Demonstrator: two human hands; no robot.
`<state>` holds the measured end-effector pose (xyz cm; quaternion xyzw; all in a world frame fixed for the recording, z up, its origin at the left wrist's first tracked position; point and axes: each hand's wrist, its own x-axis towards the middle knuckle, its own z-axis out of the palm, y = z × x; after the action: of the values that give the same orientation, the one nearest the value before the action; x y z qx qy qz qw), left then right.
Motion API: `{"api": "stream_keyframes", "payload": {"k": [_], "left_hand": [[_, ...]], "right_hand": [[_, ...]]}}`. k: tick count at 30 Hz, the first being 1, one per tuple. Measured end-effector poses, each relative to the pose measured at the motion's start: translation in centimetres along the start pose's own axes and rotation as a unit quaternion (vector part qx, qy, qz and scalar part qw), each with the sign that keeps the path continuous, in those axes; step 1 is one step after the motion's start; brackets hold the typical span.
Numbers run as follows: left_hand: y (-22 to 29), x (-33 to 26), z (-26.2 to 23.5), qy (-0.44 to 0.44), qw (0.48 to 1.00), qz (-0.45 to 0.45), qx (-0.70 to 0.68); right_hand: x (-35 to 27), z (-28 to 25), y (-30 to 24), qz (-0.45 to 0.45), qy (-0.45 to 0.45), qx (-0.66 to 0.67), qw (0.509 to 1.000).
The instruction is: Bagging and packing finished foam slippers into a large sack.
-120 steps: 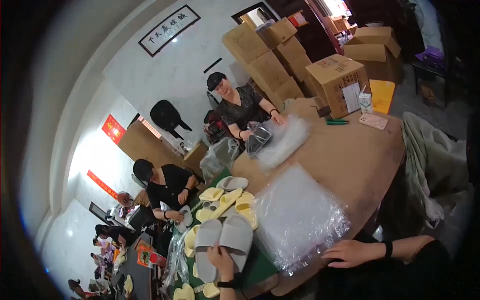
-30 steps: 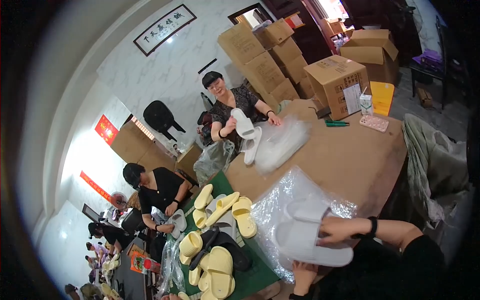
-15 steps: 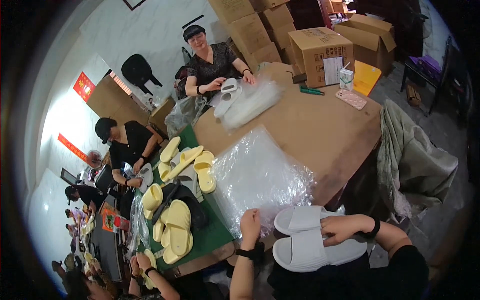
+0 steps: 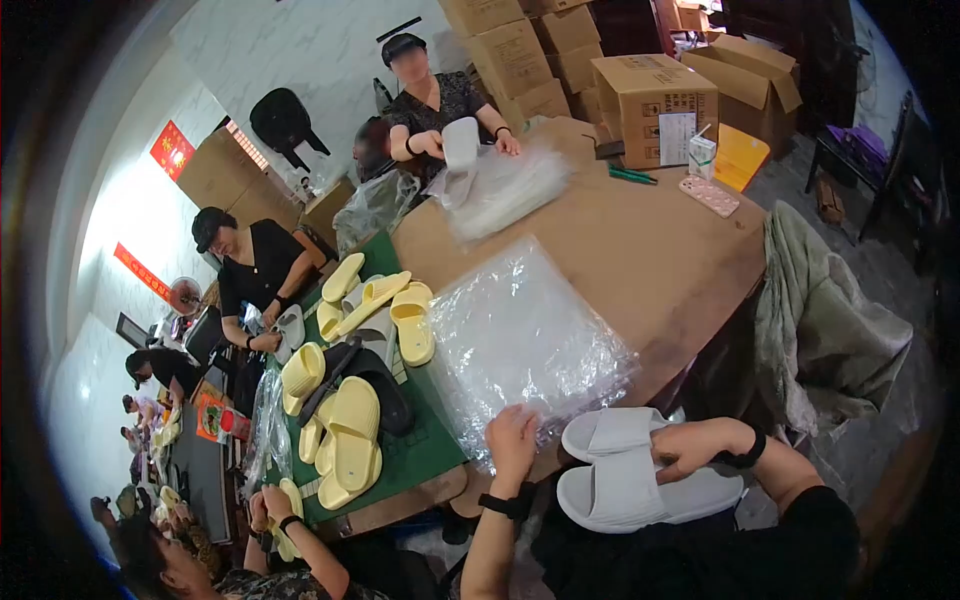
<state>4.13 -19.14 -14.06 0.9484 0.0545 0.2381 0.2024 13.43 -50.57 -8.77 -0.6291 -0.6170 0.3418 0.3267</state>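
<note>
While the pair of pale grey foam slides with ribbed straps (image 4: 618, 495) sat just off the near edge of the brown-topped table (image 4: 690, 240), the right hand (image 4: 692, 450) was clamped on both, one beside the other. The left hand (image 4: 513, 438) was apart from it, fingers curled at the near edge of a flat, shiny stack of clear plastic sheets or bags (image 4: 530, 330); couldn't tell if it had pinched one. My read: the step was picking at the plastic with the slides held ready, so the next move called for separating one layer cleanly. Left of the stack, yellow foam slides (image 4: 352, 412) and black foam slides (image 4: 385, 392) crowded a green mat (image 4: 428, 432), and a co-worker (image 4: 440, 100) at the table's far edge held a light grey slide (image 4: 461, 145).
</note>
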Motion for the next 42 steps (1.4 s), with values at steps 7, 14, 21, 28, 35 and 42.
{"api": "stream_keyframes", "payload": {"k": [7, 14, 21, 28, 35, 42], "left_hand": [[1.6, 1.8, -1.7, 0.031, 0.966, -0.210, -0.150], [1.9, 2.2, -1.9, 0.014, 1.000, 0.019, -0.016], [5.2, 1.6, -5.7, -0.068, 0.965, -0.118, -0.223], [7.9, 1.8, -4.9, -0.162, 0.987, -0.004, 0.000], [10.6, 0.1, -5.1, -0.173, 0.980, 0.088, 0.040], [10.7, -0.7, -4.6, -0.187, 0.968, 0.147, -0.080]], "right_hand": [[1.8, -0.9, -2.3, -0.007, -0.030, -0.025, 0.999], [3.2, -2.0, -4.2, -0.076, 0.061, -0.034, 0.995], [3.9, -1.4, -4.8, 0.099, 0.105, -0.242, 0.959], [4.6, 0.6, -4.3, 0.143, 0.246, -0.341, 0.896], [7.7, 0.5, -3.0, 0.147, 0.299, -0.380, 0.863], [13.5, -2.4, 1.0, 0.162, 0.338, -0.373, 0.849]]}}
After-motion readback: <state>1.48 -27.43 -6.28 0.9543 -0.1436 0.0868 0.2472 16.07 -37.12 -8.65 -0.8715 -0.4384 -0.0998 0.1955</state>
